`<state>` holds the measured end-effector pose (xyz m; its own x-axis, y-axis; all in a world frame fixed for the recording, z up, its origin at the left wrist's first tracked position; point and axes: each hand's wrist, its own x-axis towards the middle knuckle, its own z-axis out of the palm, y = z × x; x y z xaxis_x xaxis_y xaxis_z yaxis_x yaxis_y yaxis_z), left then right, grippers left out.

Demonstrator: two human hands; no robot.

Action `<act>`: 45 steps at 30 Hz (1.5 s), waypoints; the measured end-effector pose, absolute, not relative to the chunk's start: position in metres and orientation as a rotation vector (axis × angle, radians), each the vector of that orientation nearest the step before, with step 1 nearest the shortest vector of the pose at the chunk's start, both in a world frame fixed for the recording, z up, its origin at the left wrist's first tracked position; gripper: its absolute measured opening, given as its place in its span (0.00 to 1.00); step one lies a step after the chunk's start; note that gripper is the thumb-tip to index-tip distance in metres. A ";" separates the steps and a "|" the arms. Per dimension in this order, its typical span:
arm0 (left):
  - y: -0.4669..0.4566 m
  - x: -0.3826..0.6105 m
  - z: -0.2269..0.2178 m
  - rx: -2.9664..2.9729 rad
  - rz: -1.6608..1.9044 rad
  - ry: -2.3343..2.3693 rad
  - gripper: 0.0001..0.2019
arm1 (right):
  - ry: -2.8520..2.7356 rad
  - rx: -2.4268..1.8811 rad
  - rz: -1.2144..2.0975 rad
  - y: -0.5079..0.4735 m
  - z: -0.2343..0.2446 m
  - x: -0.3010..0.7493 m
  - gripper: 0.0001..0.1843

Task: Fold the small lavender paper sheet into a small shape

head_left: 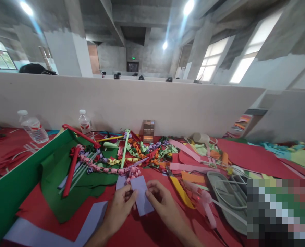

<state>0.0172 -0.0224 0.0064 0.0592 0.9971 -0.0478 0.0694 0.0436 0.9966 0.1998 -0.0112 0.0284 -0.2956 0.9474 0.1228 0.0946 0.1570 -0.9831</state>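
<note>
Between my two hands is a small rectangle of lilac paper (142,197), held up over the red table covering. My left hand (123,204) pinches its left edge with thumb and fingers. On the opposite edge, my right hand (161,199) grips the same paper, its fingers curled behind. Another piece of lilac paper (120,182) lies just beyond my left hand. Past the held paper runs a pink paper chain (111,170), bunched at its near end. A yellow-handled cutter or knife (180,192) lies to the right of my right hand.
A green divider (21,185) stands at the left, with green paper (65,192) and red rolled tubes beside it. Two water bottles (85,123) stand by the white partition (116,99). A pink glue gun (207,209) and grey tray (227,209) with a cable are at right.
</note>
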 end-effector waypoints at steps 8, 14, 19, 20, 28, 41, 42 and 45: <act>-0.017 0.016 0.003 1.164 1.160 1.142 0.23 | -2.144 -0.978 0.830 -0.023 0.048 0.213 0.22; -0.018 0.019 0.009 1.092 1.253 1.037 0.19 | -1.937 -1.090 0.873 -0.023 0.042 0.198 0.10; -0.024 0.025 0.025 1.031 1.109 0.894 0.18 | -1.595 -1.109 0.968 -0.016 0.030 0.190 0.13; -0.026 0.025 0.028 1.021 1.095 0.891 0.19 | -1.555 -1.094 1.002 -0.015 0.027 0.189 0.14; -0.027 0.026 0.027 1.106 1.070 0.995 0.23 | -1.328 -1.034 1.166 -0.011 0.017 0.185 0.19; -0.027 0.024 0.024 1.077 1.070 1.027 0.24 | -1.367 -1.088 1.299 -0.009 0.019 0.188 0.21; -0.027 0.024 0.023 1.077 1.071 1.029 0.24 | -1.370 -1.091 1.290 -0.008 0.019 0.188 0.21; -0.027 0.025 0.022 1.062 1.063 1.041 0.25 | -1.371 -1.110 1.266 -0.007 0.019 0.188 0.22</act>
<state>0.0245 -0.0268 0.0218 0.1691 0.9774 -0.1271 -0.1471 0.1525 0.9773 0.1880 -0.0075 0.0187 -0.1563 0.9862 0.0545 0.0240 0.0590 -0.9980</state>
